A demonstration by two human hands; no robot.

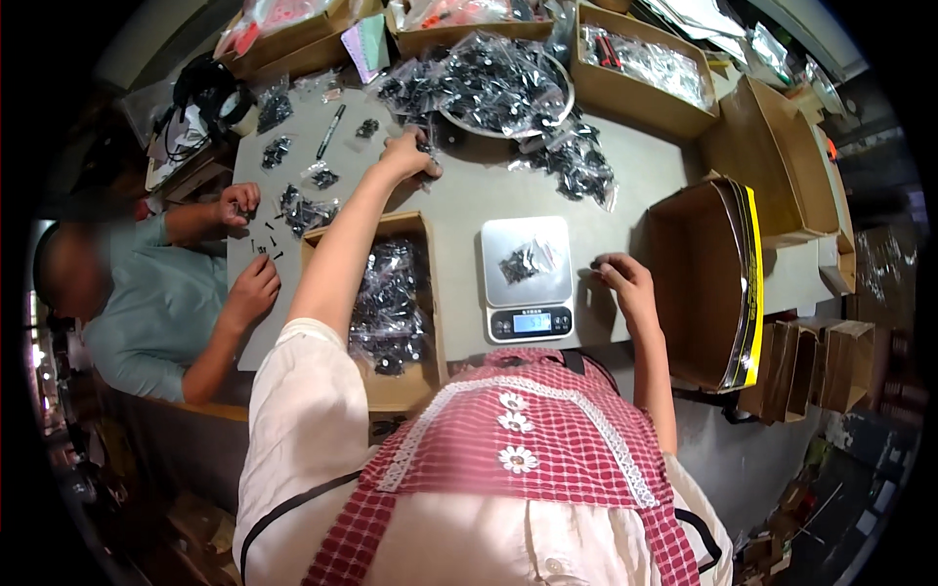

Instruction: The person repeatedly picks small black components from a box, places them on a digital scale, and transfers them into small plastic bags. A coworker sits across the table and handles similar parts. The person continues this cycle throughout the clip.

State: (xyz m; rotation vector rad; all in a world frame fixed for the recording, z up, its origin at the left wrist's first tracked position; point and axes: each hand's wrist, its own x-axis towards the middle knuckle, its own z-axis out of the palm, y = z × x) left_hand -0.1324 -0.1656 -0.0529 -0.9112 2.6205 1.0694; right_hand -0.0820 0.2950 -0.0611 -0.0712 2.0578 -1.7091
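Note:
My left hand [405,159] reaches to the near left edge of a heap of small clear bags of black parts [503,78]. Its fingers are bent around a bit of dark, bagged material, partly hidden by the hand. To the right of a white digital scale [529,311], my right hand [628,281] hovers low over the table, fingertips drawn together at a tiny dark thing too small to name. One clear bag of black parts [529,261] lies on the scale's plate. Below my left forearm, an open cardboard box [436,337] holds several more such bags.
At the left a co-worker [161,303] handles loose black screws [266,244] on the table. A marker [330,132] and small bags lie beyond. An open carton [699,283] with a yellow edge stands at right; another box [645,73] of clear bags is behind.

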